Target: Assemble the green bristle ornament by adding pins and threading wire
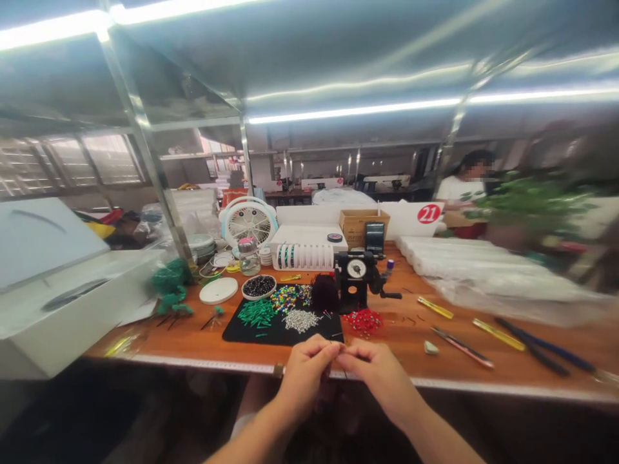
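Note:
My left hand (309, 364) and my right hand (370, 367) meet at the table's front edge, both closed in a pinch with fingertips nearly touching. Whatever lies between them is too small and covered to name. Just beyond is a black mat (236, 332) bearing green tube-shaped pieces (258, 314), silvery beads (300, 320) and mixed coloured beads (284, 298). A white dish of black beads (260, 286) stands at the mat's back edge. Right of the mat lies a heap of small red pieces (363, 322), in front of a black hand-cranked winder with a dial (356, 269).
Yellow-handled cutters (498, 334), a pink pen-like tool (464, 348) and blue-and-black long-handled pliers (546, 348) lie at right. Plastic-wrapped rolls (474, 270) are behind them. A fan (249, 222) and a jar (249, 258) stand at the back. A white box (58, 309) is at left; a person (467, 183) sits beyond.

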### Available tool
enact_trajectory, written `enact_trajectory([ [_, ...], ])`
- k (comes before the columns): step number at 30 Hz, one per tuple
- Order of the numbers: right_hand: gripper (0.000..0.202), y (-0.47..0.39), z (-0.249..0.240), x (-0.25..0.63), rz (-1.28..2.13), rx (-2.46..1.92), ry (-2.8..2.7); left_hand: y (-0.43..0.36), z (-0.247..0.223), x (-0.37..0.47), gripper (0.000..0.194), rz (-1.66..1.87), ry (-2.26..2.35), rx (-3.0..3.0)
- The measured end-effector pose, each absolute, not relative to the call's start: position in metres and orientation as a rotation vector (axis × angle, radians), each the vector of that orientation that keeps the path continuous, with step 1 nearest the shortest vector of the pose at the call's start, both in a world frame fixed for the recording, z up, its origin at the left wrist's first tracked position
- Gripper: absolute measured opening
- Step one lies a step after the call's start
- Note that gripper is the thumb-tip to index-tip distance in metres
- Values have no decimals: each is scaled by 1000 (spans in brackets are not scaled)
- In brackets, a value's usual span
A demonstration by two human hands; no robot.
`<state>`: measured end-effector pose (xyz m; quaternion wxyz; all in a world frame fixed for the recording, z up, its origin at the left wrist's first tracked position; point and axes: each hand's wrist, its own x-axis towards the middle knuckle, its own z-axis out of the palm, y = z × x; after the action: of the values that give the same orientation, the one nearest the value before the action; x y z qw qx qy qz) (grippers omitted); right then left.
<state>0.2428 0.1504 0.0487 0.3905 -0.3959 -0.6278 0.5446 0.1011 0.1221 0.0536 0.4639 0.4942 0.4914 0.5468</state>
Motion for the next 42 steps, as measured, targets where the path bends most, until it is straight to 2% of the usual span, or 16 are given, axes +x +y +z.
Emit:
enact_trajectory([
  [2, 27, 151, 45, 240, 1529, -949, -1478, 122, 51, 101, 33, 1293, 1218, 1226],
  [4, 27, 152, 42, 242, 1503, -933, -1456, 125, 51, 88, 33, 1228, 1328, 1406],
  [7, 30, 154, 42, 250, 1332, -1002, -1484, 137, 57, 49, 27, 1105, 1831, 1887],
  [10, 31, 154, 45, 255, 1292, -1062, -1484, 156, 64, 7, 18, 995, 2119, 1967],
  [16, 29, 146, 47, 250, 1322, -1045, -1489, 186, 62, -14, 6, 693, 2269, 2028],
  [19, 29, 145, 49, 251, 1316, -1064, -1503, 192, 56, -9, 10, 667, 2286, 2019],
  [25, 28, 146, 48, 253, 1323, -1066, -1507, 191, 58, -9, 13, 954, 2204, 1896],
  [28, 27, 149, 49, 249, 1336, -1061, -1480, 186, 65, 3, 8, 1195, 2054, 1773],
  [30, 26, 153, 49, 245, 1382, -1046, -1432, 181, 68, 20, 14, 1291, 1890, 1660],
  [34, 24, 160, 50, 238, 1582, -961, -1299, 165, 64, 62, 28, 1330, 1541, 1454],
  [38, 17, 162, 51, 234, 1673, -866, -1219, 151, 61, 86, 27, 1416, 1306, 1282],
  [42, 15, 160, 53, 232, 1741, -822, -1176, 144, 64, 91, 25, 1502, 1269, 1199],
])
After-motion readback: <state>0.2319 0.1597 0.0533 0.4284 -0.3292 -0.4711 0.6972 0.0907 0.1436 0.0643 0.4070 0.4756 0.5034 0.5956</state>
